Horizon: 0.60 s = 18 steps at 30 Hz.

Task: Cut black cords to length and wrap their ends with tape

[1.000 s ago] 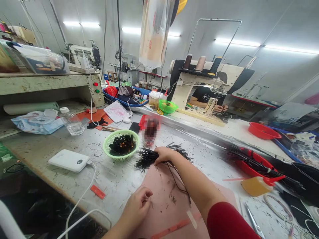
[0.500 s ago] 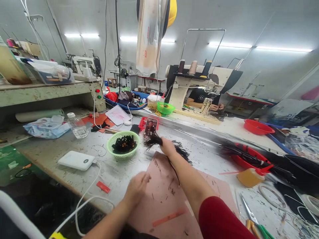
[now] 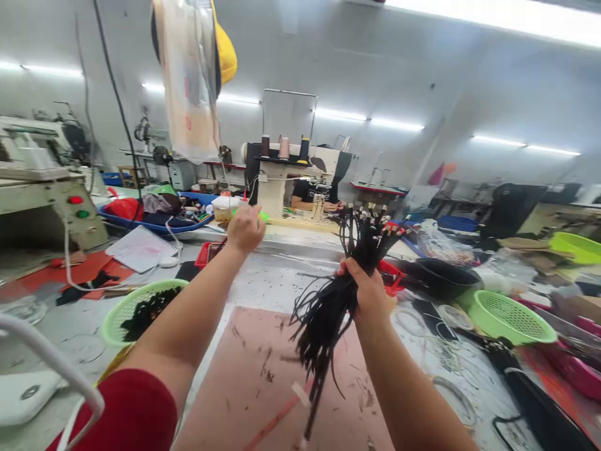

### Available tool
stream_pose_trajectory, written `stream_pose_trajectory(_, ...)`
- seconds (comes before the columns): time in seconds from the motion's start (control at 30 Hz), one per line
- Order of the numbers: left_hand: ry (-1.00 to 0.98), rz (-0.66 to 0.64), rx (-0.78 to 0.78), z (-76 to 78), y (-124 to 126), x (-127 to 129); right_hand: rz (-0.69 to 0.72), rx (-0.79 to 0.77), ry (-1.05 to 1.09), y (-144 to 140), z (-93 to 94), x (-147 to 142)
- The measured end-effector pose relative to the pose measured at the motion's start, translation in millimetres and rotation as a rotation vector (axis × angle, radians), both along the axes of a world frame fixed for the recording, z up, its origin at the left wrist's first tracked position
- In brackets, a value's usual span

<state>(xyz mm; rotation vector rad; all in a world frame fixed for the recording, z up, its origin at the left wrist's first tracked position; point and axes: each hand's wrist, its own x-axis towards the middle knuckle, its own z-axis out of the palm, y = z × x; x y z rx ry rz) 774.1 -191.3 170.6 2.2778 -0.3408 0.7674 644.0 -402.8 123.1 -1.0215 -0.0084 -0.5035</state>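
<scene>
My right hand (image 3: 369,291) is wrapped round the middle of a thick bundle of black cords (image 3: 328,307). The bundle stands tilted above a pink board (image 3: 216,401), its light and red tips fanned upward and its loose ends hanging down. My left hand (image 3: 246,228) is stretched far forward over the back of the table, in front of a green bowl (image 3: 263,216) that it mostly covers. From behind, its fingers look bent, but their tips are hidden, and I cannot see whether it holds anything.
At left, a light green basket (image 3: 110,316) of black pieces is partly behind my left forearm. A red basket (image 3: 392,279) sits behind my right hand. Another green basket (image 3: 511,316) is at right. A sewing machine (image 3: 270,188) stands at the back, with a person beyond it.
The view has turned right. My right hand has carried the cord bundle rightward and raised it tips up. My left hand has reached from the board's near left to the back.
</scene>
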Motion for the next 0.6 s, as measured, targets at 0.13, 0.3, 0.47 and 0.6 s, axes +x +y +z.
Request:
stream_pose_trajectory(0.13,0.236,-0.047,-0.019,-51.1,-8,-4,0.113,0.115,0.046,-9,-18.5,-28)
stream_pose_trajectory(0.3,0.553,-0.450,-0.027,-89.1,-38,-73,0.337,0.093,0.275,8,-51.1,-40)
stream_pose_trajectory(0.47,0.704,-0.806,-0.187,-91.9,-66,-145,0.416,-0.144,0.189,27,-59.2,-58)
stream_pose_trajectory(0.6,0.879,-0.734,-0.591,-85.1,-75,-176,0.274,-0.481,0.032,25,-55.9,-74)
